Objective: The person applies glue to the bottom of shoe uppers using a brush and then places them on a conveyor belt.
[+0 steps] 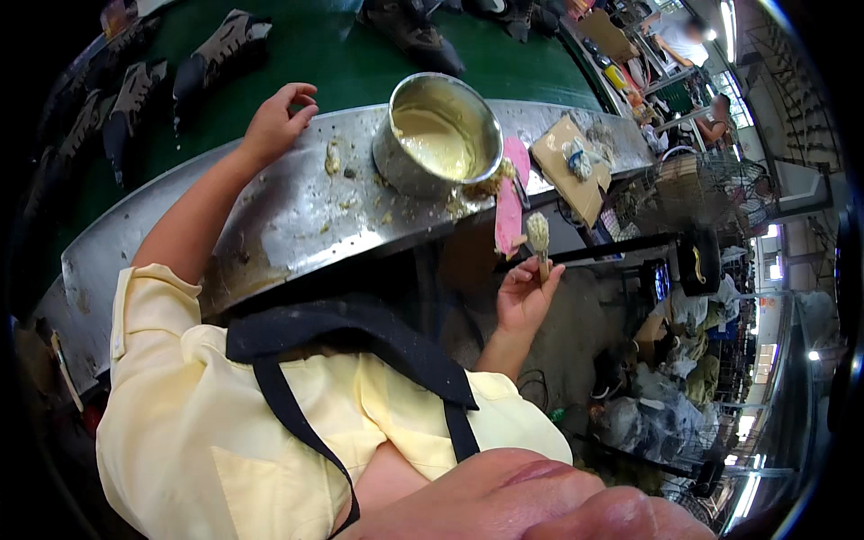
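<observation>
My right hand (524,301) pinches the short handle of a glue brush (537,234), whose upward-pointing head is caked with pale glue. It is just off the near edge of the metal bench (297,207). My left hand (281,123) is at the bench's far edge beside the green conveyor belt (310,45), fingers loosely bent, thumb apart, nothing visible in it. Between the hands stands a metal pot (416,174) with creamy glue (441,144) inside. Right of the pot lies a flat pink piece (509,211). Several dark grey shoe uppers (220,52) sit on the belt.
Dried glue blobs (333,160) dot the bench. A cardboard piece (567,175) with a smeared whitish-blue lump (580,164) lies at its right end. Farther right are a wire fan cage (693,193) and plastic bags (648,418). Two people work in the background.
</observation>
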`<state>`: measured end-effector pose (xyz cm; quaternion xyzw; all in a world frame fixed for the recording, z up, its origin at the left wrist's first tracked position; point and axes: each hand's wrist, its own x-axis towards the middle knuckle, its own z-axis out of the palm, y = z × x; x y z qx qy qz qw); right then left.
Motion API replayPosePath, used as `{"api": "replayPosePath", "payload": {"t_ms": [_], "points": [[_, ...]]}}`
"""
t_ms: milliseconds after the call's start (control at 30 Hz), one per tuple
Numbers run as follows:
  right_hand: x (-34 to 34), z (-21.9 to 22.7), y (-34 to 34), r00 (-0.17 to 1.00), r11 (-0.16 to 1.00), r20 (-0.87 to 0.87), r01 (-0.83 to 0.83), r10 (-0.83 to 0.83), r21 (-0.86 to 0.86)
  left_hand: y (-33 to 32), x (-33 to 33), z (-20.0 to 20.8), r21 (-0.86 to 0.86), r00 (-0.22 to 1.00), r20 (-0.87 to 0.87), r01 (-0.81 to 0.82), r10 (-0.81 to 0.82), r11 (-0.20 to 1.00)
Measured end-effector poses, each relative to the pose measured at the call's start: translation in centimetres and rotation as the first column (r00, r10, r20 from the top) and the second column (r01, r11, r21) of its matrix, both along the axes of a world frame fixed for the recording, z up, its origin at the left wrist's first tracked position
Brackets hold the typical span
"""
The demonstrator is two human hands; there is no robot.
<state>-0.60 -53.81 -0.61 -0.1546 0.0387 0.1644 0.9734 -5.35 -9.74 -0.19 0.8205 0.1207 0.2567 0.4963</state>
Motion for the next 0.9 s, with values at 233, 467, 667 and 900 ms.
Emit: {"api": "replayPosePath", "payload": {"t_ms": [233, 467, 667, 900], "points": [[2.8, 0.7, -0.3, 0.995, 0.994, 0.000, 0.100, -0.100, -0.039, 2.7, 11.3, 5.2, 0.600, 0.983, -0.182, 0.097, 0.017, 0.794], [6.0, 1.3, 0.8, 0.941, 0.948, -0.118, 0.309, -0.316, -0.080, 8.2, 27.7, 6.3, 0.935, 0.988, -0.153, 0.137, 0.024, 0.328], [6.9, 1.2, 1.3, 0.908, 0.910, -0.131, 0.371, -0.397, -0.186, 10.8, 35.3, 3.2, 0.811, 0.927, -0.373, 0.344, -0.036, 0.472], [7.9, 1.4, 3.0, 0.918, 0.912, -0.153, 0.321, -0.366, -0.255, 10.4, 34.6, 2.3, 0.910, 0.997, -0.077, 0.073, -0.006, 0.409]]}}
